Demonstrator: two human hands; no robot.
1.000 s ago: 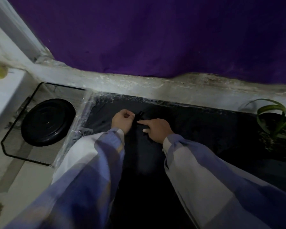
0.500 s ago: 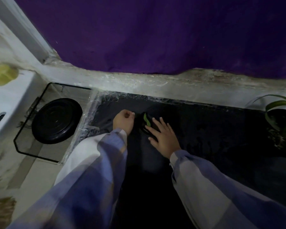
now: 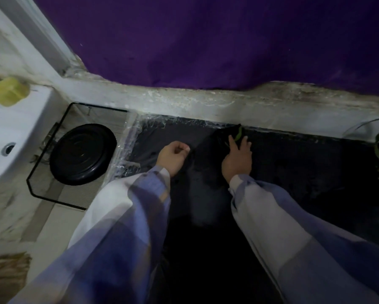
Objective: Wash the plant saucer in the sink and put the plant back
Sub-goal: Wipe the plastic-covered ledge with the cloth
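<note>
Saucer (image 3: pixel 82 154), frame left: rigid, light, slick when wet, gripped at rim; left hand (image 3: pixel 172 157) fisted, right hand (image 3: pixel 238 158) spread on small plant (image 3: pixel 232 134).

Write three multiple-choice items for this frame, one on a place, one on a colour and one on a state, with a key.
1. Where does the black saucer lie?
A. in the sink
B. on the wire rack beside the sink
C. on the dark mat

2. What colour is the curtain behind the ledge?
A. purple
B. white
C. green

3. How is the left hand held?
A. flat on the saucer
B. spread wide open
C. curled into a loose fist

Key: B, the saucer sits inside the rack's black frame, right of the white sink. A, the cloth is plainly purple. C, its fingers are curled in over the dark mat, while the right hand reaches toward a small dark pot.
</note>
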